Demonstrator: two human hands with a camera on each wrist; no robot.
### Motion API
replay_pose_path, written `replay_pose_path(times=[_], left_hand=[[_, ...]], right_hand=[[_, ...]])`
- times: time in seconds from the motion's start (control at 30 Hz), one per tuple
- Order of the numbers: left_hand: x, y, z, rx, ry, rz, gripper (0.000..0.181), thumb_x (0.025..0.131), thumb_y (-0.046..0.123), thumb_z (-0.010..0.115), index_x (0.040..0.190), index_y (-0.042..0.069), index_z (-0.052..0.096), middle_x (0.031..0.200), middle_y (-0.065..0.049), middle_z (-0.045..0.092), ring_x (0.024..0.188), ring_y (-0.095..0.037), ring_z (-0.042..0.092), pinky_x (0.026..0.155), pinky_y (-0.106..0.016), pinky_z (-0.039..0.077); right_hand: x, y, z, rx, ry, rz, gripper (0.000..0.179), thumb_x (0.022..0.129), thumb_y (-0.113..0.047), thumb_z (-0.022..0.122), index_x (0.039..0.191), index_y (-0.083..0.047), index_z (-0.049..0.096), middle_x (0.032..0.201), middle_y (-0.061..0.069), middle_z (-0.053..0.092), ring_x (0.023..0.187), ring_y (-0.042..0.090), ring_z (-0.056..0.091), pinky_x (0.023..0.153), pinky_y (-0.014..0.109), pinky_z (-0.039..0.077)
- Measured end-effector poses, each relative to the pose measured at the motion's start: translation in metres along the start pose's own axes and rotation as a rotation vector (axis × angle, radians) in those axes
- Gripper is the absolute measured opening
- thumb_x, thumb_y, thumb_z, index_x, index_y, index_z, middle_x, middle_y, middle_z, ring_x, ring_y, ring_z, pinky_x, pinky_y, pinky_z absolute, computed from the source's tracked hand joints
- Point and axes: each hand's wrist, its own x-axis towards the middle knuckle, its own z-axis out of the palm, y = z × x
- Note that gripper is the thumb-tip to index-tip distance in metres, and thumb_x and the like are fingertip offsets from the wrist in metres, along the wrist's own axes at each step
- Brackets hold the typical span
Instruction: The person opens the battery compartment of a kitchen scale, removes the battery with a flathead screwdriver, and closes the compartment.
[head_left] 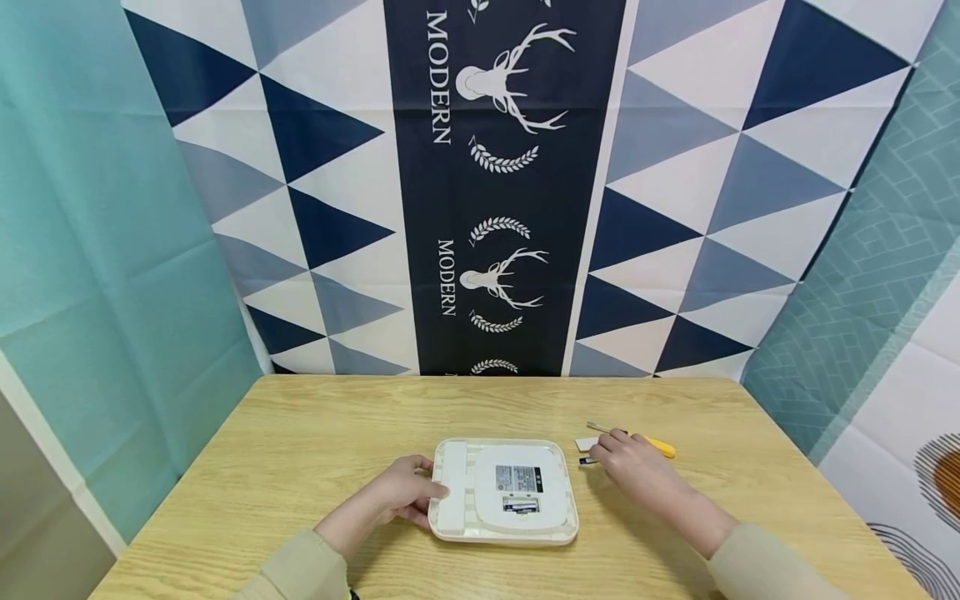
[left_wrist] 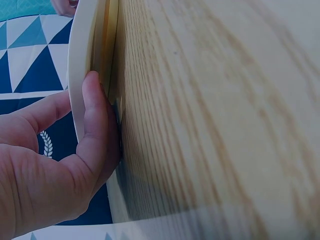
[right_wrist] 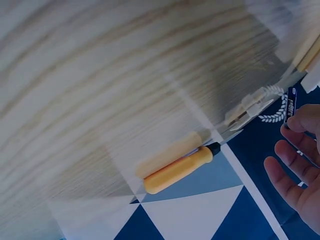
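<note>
The table (head_left: 337, 433) is spreading under both my hands. The white device (head_left: 489, 492) is lying between them, underside apparently facing up; my left hand (head_left: 408, 492) is gripping the edge next to it, thumb over the top. My right hand (head_left: 633, 471) is pinching with thumb and forefinger, its other fingers bending loosely apart. The screwdriver (head_left: 660, 447) is lying just beyond that hand. The slot (head_left: 525, 500) is sitting leftward of my right fingertips and closer to my body, running crosswise, with one battery (head_left: 519, 507) showing inside. A small white piece (head_left: 586, 444) is lying just past those fingertips. The loose battery (right_wrist: 290, 102) is what I'm pinching, pointing left towards the device, nearly parallel to the slot.
</note>
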Motion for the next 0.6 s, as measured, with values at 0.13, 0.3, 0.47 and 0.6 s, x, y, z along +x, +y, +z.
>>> replay_pose_path(times=[0.13,0.3,0.47,0.6], left_hand=[[0.001,-0.002,0.001,-0.005,-0.004,-0.002,0.056,0.084,0.006,0.068,0.13,-0.008,0.039,0.079,-0.015,0.067,0.062,-0.02,0.065,0.055,-0.034,0.059],[0.002,-0.004,0.001,-0.006,-0.009,0.003,0.055,0.084,0.006,0.067,0.129,-0.008,0.039,0.08,-0.015,0.067,0.062,-0.019,0.066,0.056,-0.034,0.059],[0.002,-0.004,0.002,-0.005,-0.005,0.009,0.053,0.085,0.005,0.067,0.128,-0.008,0.039,0.081,-0.015,0.067,0.062,-0.019,0.066,0.056,-0.035,0.059],[0.002,-0.003,0.0,-0.009,-0.009,0.015,0.053,0.084,0.005,0.067,0.127,-0.008,0.04,0.08,-0.015,0.067,0.062,-0.019,0.066,0.056,-0.035,0.059]], right_hand=[[-0.001,0.001,0.005,0.001,0.033,-0.009,0.02,0.07,0.003,0.073,0.083,-0.011,0.066,0.083,0.001,0.063,0.077,0.017,0.057,0.057,0.034,0.052],[-0.001,0.002,0.008,-0.001,0.034,-0.012,0.016,0.072,0.0,0.07,0.083,-0.011,0.064,0.082,0.001,0.063,0.076,0.018,0.056,0.057,0.035,0.051],[-0.001,0.001,0.009,0.004,-0.014,-0.007,0.016,0.074,-0.001,0.07,0.085,-0.012,0.065,0.084,0.0,0.064,0.079,0.017,0.057,0.063,0.037,0.054],[-0.001,0.003,0.013,0.01,-0.035,0.0,0.018,0.074,0.001,0.07,0.085,-0.012,0.065,0.084,0.0,0.064,0.079,0.017,0.056,0.064,0.037,0.054]])
